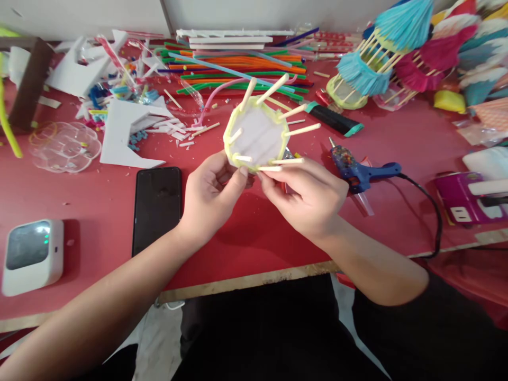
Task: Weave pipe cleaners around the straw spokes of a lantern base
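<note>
Between my two hands, above the table, is a whitish round base (257, 132) edged in yellow pipe cleaner, with several pale wooden sticks (273, 88) standing out around its rim. My left hand (212, 193) grips the near left edge, its thumb on the yellow rim. My right hand (307, 193) pinches at the near edge, with fingertips by the lowest wooden stick (270, 169). Its other fingers are partly hidden behind the base. Right of my right hand lies a blue hot glue gun (353, 166) with a black cord.
Coloured pipe cleaners (238, 71) lie along the back. White foam pieces (119, 132) and a clear flower-shaped tray (65, 145) are at left. A phone (156, 209) and white device (34, 256) sit nearer. A cutter (337, 119), turquoise stick model (369, 58) and purple power strip (456, 198) are right.
</note>
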A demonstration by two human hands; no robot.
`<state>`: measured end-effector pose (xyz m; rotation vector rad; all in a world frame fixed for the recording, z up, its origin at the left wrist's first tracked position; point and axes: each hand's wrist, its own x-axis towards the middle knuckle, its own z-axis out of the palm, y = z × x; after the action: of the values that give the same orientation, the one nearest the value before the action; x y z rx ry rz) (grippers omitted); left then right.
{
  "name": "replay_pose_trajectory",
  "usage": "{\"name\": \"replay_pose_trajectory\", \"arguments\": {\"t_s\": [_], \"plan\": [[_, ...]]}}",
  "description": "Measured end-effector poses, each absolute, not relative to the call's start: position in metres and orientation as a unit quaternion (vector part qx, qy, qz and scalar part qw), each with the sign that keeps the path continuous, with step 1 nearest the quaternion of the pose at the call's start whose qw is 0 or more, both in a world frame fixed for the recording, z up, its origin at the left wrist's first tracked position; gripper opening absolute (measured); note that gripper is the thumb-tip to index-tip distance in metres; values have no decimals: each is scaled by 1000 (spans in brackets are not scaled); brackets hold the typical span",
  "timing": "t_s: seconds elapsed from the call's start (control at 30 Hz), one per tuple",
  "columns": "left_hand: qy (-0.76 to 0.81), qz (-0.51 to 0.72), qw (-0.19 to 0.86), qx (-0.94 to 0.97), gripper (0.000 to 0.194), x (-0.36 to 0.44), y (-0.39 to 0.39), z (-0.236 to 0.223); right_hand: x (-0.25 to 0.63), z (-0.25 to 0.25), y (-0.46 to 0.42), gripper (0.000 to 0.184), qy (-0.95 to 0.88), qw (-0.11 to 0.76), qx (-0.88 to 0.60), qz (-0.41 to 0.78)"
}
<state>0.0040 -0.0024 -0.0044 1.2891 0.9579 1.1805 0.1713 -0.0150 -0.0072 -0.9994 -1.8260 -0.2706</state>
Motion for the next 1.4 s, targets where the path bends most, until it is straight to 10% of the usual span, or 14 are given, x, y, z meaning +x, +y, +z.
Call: {"name": "replay_pose_trajectory", "arguments": {"t_s": [1.4], "plan": [[374, 487, 626, 481, 16, 3, -2, -1, 170, -10, -19, 16, -739, 485, -423, -197]]}}
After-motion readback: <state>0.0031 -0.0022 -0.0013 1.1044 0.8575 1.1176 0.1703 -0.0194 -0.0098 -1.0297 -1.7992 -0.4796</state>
